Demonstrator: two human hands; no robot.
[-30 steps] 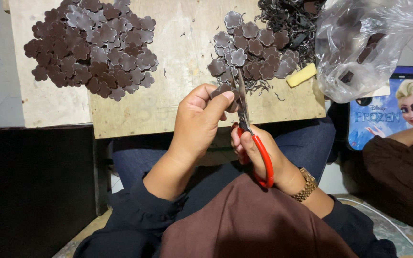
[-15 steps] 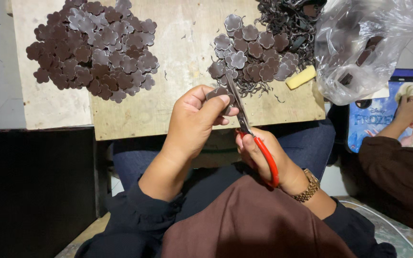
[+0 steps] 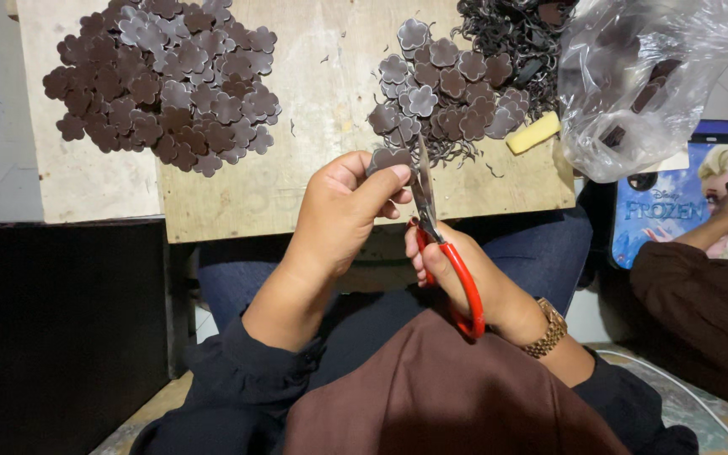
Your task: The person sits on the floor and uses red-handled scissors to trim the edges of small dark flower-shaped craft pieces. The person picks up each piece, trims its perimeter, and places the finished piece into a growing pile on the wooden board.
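Grip status: left hand (image 3: 343, 211) pinches dark flower-shaped piece (image 3: 389, 158) between thumb and fingertips, above near edge of desk (image 3: 313, 190). Right hand (image 3: 457, 270) closed through red-handled scissors (image 3: 444, 244), blades at piece edge. Step judged: trimming outline. Next move calls for rotating piece against blades. Untrimmed heap (image 3: 457, 88) just beyond; larger pile (image 3: 162, 80) far left; plastic bag (image 3: 634, 76) right.
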